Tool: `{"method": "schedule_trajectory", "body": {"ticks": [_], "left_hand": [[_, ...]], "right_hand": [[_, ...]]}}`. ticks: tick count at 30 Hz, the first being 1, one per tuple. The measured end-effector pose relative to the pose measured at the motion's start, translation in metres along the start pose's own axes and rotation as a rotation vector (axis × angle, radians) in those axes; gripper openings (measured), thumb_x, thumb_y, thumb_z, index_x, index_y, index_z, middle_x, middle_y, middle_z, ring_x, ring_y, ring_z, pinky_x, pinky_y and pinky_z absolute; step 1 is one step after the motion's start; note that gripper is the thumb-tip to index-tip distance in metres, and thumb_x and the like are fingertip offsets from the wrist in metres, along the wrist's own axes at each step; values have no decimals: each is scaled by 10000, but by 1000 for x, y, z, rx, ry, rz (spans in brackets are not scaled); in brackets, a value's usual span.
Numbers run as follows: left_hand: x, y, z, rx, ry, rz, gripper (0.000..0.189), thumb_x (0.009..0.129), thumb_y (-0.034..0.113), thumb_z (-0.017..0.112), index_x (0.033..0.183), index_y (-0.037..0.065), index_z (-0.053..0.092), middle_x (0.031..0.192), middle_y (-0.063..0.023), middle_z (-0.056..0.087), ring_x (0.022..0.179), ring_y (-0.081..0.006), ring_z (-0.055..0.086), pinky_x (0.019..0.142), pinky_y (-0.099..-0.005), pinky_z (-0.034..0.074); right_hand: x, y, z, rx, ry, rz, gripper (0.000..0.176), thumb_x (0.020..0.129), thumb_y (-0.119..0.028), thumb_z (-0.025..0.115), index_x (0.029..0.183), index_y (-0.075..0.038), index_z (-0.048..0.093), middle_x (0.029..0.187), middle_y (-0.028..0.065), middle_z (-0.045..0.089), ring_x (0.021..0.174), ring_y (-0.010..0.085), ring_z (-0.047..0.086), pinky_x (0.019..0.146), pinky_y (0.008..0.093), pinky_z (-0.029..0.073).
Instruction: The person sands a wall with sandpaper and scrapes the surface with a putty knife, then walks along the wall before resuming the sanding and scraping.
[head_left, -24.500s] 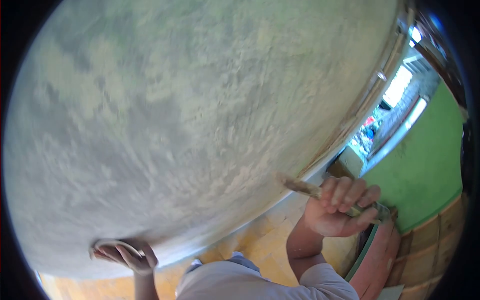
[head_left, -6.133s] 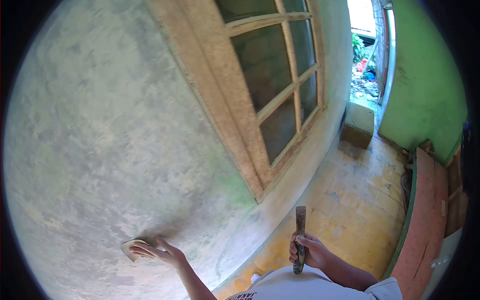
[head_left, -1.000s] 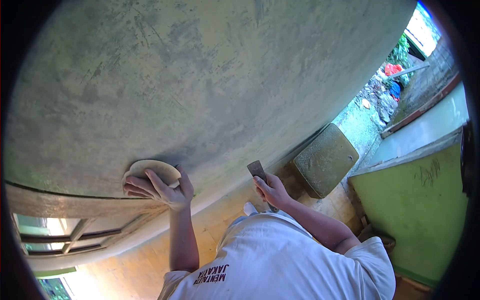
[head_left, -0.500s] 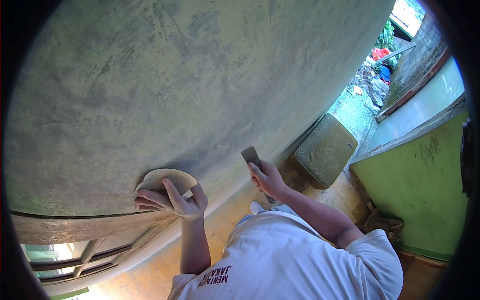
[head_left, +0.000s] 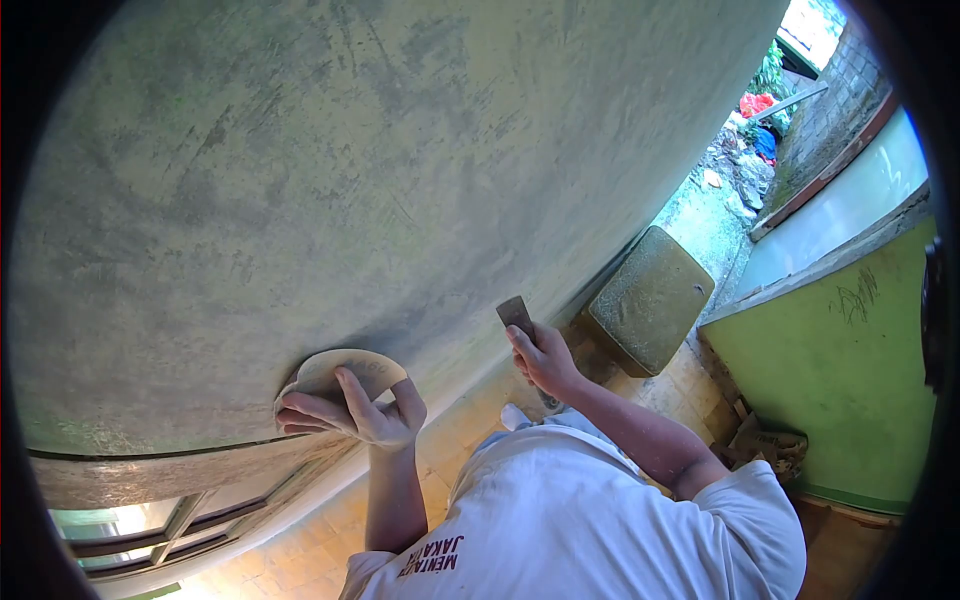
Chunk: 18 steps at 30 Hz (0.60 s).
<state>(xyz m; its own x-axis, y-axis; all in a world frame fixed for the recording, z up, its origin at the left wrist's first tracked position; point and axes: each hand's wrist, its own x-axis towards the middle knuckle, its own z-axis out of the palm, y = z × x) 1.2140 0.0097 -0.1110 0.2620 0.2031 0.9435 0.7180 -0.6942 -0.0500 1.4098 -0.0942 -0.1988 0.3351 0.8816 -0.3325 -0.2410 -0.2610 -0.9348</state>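
Observation:
My left hand (head_left: 365,412) holds a folded, pale sheet of sandpaper (head_left: 345,372) against the grey-green wall (head_left: 300,200). The sheet curls between thumb and fingers, with printed marks on its back. Off to the right, my right hand (head_left: 543,358) is wrapped round the handle of a scraper (head_left: 514,313). Its flat, dull blade points up and stands near the wall; whether it touches the wall I cannot tell.
A dusty, box-like seat (head_left: 655,300) stands by the wall at the right. Beyond it are a green low wall (head_left: 830,350) and rubble outside. A wooden-framed window (head_left: 180,525) is at lower left. A crumpled brown bag (head_left: 770,445) lies on the tiled floor.
My left hand and the sandpaper have moved slightly right and down. My right hand with the scraper has also shifted a little to the right.

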Motion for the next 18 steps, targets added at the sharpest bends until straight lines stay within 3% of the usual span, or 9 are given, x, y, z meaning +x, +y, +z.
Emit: {"method": "schedule_trajectory", "body": {"ticks": [7,9,13,16,18], "left_hand": [[-3,-2,1,-12,1,8,611,847,215,566,1386,16,356,1487,-326,52,1393,-450,-78,1061,-578,-122],[-7,-5,2,18,-10,-3,633,805,227,517,1392,56,355,1462,-375,20,1368,-499,-111,1030,-626,-143],[-4,-2,0,25,-29,-7,644,790,214,522,1393,58,356,1463,-374,23,1368,-500,-111,1029,-629,-139],[-3,-2,0,10,-14,1,622,839,207,577,1384,12,349,1486,-330,55,1393,-453,-73,1062,-575,-120],[-4,-5,2,4,-3,12,652,777,198,530,1392,60,363,1466,-370,24,1368,-499,-112,1024,-634,-140]], "right_hand": [[-12,32,-17,-108,2,28,379,948,-360,514,725,-57,467,572,-30,424,512,57,396,451,253,328],[-1,22,-12,-116,6,1,372,947,-354,518,730,-56,468,578,-30,426,515,57,396,456,254,330],[6,-15,1,-43,-36,-44,366,945,-347,524,737,-50,474,582,-31,422,524,57,403,471,263,341],[-11,3,-3,-53,-35,10,372,944,-352,521,740,-44,476,578,-29,418,526,59,406,475,272,347],[-15,20,-5,-88,-40,24,367,944,-348,520,742,-45,478,578,-30,418,524,58,404,472,274,345]]}}
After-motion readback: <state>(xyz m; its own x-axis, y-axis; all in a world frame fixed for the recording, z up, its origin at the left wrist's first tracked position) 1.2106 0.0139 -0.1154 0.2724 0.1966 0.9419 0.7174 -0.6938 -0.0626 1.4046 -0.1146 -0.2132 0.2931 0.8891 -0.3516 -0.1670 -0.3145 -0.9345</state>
